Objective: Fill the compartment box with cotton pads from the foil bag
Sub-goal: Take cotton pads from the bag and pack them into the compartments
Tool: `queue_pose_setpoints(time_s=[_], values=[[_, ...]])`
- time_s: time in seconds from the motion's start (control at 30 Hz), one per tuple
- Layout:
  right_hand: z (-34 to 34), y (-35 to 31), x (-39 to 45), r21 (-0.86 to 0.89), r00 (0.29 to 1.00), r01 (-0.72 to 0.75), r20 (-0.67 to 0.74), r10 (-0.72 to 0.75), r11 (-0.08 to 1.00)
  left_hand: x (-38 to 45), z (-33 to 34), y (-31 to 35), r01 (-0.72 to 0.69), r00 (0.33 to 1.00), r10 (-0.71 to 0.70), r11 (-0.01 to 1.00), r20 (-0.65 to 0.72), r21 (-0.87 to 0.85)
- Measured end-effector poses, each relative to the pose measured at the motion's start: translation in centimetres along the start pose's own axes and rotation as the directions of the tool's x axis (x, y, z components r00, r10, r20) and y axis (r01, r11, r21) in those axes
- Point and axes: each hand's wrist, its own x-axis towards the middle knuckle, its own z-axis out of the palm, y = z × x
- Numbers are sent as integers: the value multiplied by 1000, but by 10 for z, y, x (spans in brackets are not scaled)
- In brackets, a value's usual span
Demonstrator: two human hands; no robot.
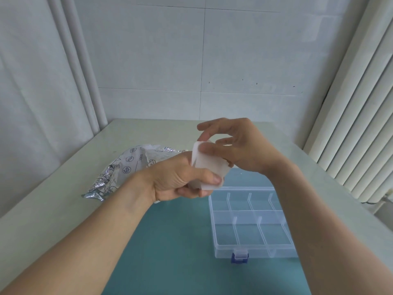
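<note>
Your left hand [182,179] grips the cotton pads [209,167] stack mid-frame; right hand [234,145] pinches its top pad. Peel one cleanly, then lower it into the compartment box [244,228], lower right.

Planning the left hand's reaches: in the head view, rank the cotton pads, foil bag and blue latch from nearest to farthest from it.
1. Cotton pads: gripped in the left hand.
2. Foil bag: just behind it, leftward.
3. Blue latch: on the box's near edge, to the right.

Perhaps "bate" on foil bag [136,165]
</note>
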Motion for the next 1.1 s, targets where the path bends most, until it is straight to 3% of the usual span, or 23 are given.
queue_pose_setpoints(time_s=[0.17, 0.47, 0.6, 0.67, 0.83, 0.93, 1.1], values=[[-5, 1, 0, 127, 992, 53, -121, -37, 991, -1, -1, 0, 56, 998, -57, 998, 24, 4], [-14, -4, 2, 261, 928, 62, -369, 41, 963, 5, -2, -1, 20, 978, -40, 995, -204, -97], [-17, -7, 4, 266, 876, 110, -481, 33, 958, 5, -3, 1, 13, 970, -46, 990, -240, -138], [-19, -7, 3, 244, 886, 95, -462, 30, 965, 5, -3, 1, 4, 964, -45, 988, -262, -156], [-12, 2, 2, 119, 976, -67, -197, 89, 991, 6, 0, 8, -38, 974, -40, 940, -221, -339], [-1, 6, 5, 112, 966, -85, -234, 109, 990, 6, 0, 11, -74, 983, 3, 924, -185, -376], [4, 9, 7, 60, 950, -96, -293, 110, 994, 7, -3, 9, -113, 968, 12, 913, -251, -391]])
